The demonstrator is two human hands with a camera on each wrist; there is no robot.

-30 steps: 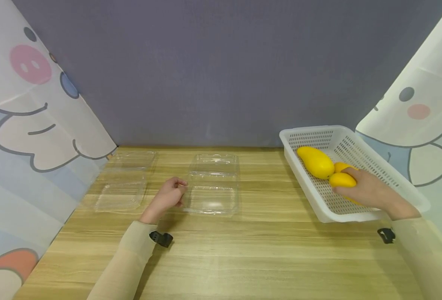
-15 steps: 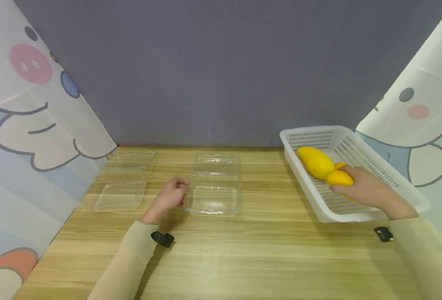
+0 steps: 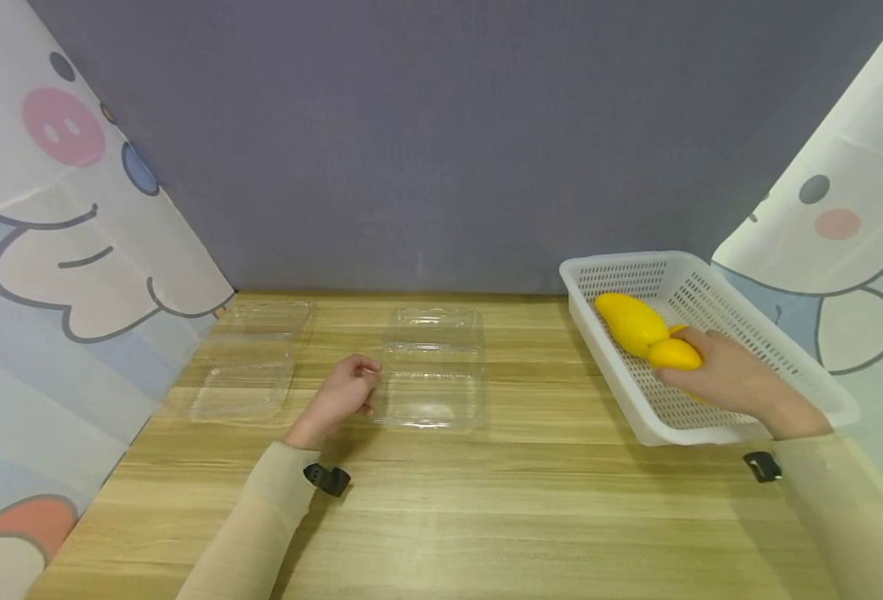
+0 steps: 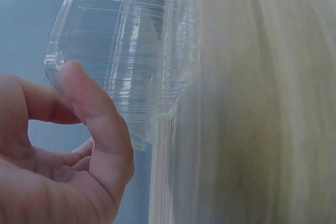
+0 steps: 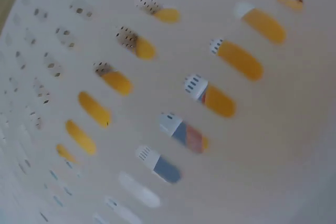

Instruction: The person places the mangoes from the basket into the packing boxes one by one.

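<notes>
My left hand (image 3: 344, 389) is at the left edge of an open clear plastic clamshell container (image 3: 430, 400) on the table. In the left wrist view, thumb and index finger (image 4: 93, 106) pinch the rim corner of this container (image 4: 131, 45). Inside a white perforated basket (image 3: 640, 427), my right hand (image 3: 734, 377) grips a yellow mango (image 3: 674, 354), its fingers partly hidden. Touching or very near it lies another mango (image 3: 631, 323). More yellow shows beneath and behind the hand. Only the basket's slotted wall (image 5: 173, 98) blocks the right wrist view, with yellow behind it.
A second open clear container (image 3: 239, 392) stands on the wooden table (image 3: 441, 517) at the left. A grey wall (image 3: 426, 150) closes off the back, and printed curtains (image 3: 59, 208) hang at both sides.
The right hand and its mango have shifted slightly left inside the basket. My left hand and the container it pinches have slid a little to the right.
</notes>
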